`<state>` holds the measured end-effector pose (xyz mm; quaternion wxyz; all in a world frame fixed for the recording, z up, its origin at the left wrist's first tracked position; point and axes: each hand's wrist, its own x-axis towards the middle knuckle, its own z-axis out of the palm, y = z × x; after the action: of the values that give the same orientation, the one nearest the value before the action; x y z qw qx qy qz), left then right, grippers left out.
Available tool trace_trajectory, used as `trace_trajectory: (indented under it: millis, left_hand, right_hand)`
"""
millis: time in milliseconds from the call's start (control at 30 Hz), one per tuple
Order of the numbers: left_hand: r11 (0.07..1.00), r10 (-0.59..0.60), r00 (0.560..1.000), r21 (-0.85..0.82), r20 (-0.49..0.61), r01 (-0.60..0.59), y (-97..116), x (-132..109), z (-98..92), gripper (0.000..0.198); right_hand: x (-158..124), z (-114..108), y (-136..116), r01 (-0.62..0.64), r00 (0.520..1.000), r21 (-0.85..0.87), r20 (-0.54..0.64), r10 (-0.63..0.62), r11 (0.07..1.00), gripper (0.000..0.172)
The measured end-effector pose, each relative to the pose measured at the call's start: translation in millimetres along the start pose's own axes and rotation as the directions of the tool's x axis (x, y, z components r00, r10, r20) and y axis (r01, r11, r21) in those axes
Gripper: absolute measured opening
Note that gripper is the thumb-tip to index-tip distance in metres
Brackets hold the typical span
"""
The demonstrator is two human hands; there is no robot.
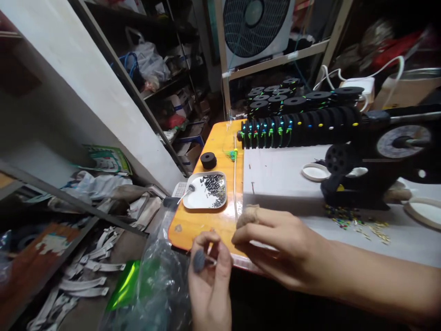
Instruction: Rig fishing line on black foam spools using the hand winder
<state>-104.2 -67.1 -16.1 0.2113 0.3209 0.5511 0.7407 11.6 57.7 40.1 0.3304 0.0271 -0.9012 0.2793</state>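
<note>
My left hand is at the table's front edge, fingers curled and thumb pressed in. It grips a small dark grey, rounded piece with a thin pale stem. My right hand is just to the right with its fingertips drawn together; whatever they hold, if anything, is hidden. A tan finger cover sits on one of its fingers. Beyond both hands, a white tray contains many small black and metallic parts. Behind the tray stands a black spool.
A black shaft of ringed spools with coloured beads and green threads extends over the white work surface. Loose beads lie by a dark machine base. Several black spools stand behind. Clear plastic hangs at left.
</note>
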Motion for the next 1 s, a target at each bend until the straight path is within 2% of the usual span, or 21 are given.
trace_trajectory:
  millis: [33,100,167,267,367,500,600,700,767,867,933,1000]
  left_hand:
    - [0.988,-0.103,0.994,-0.112,0.036,0.107,-3,-1,3.9,0.015]
    - [0.909,-0.268,0.955,-0.297,0.126,0.294,-8,-4,10.6,0.018]
    - [0.863,-0.354,0.925,-0.335,0.135,0.379,-13,-6,15.2,0.020]
    - [0.856,-0.407,0.904,-0.291,0.133,0.428,-17,-7,19.4,0.025]
    - [0.893,-0.395,0.909,-0.176,0.134,0.414,-16,-7,22.7,0.032]
    - [0.935,-0.352,0.932,0.080,0.091,0.346,-8,-6,25.6,0.035]
    - [0.935,-0.291,0.955,0.231,0.064,0.269,-2,-6,26.3,0.039]
    - [0.939,-0.211,0.973,0.294,0.091,0.176,0,-7,27.2,0.041]
    - [0.951,-0.211,0.976,0.244,0.056,0.192,-2,-9,28.1,0.037]
    - [0.961,-0.275,0.959,-0.041,-0.069,0.272,-10,-13,28.6,0.030]
    - [0.944,-0.260,0.961,-0.231,-0.090,0.234,-14,-15,27.5,0.019]
    - [0.936,-0.197,0.979,-0.307,-0.054,0.171,-15,-14,25.3,0.015]
  right_hand:
    - [0,0,2,-0.035,0.999,0.031,-0.033,0.036,0.999,0.011]
    - [0,-1,5,-0.100,0.990,0.067,-0.095,0.106,0.993,0.010]
    - [0,0,9,-0.171,0.976,0.076,-0.123,0.179,0.982,0.012]
    - [-2,1,14,-0.256,0.958,0.121,-0.101,0.269,0.959,0.014]
    - [-5,3,18,-0.317,0.940,0.241,-0.046,0.337,0.917,0.015]
    - [-6,4,18,-0.341,0.930,0.354,-0.008,0.368,0.871,0.017]
    - [-4,3,14,-0.320,0.935,0.289,-0.055,0.349,0.902,0.011]
    - [-3,3,10,-0.313,0.939,0.204,-0.079,0.334,0.928,0.010]
    - [-3,3,9,-0.306,0.943,0.183,-0.076,0.324,0.934,0.010]
    - [-5,3,8,-0.276,0.953,0.159,-0.084,0.292,0.948,0.009]
    - [-7,3,9,-0.224,0.967,0.148,-0.087,0.238,0.963,0.008]
    - [-9,3,11,-0.154,0.984,0.123,-0.075,0.163,0.981,0.010]
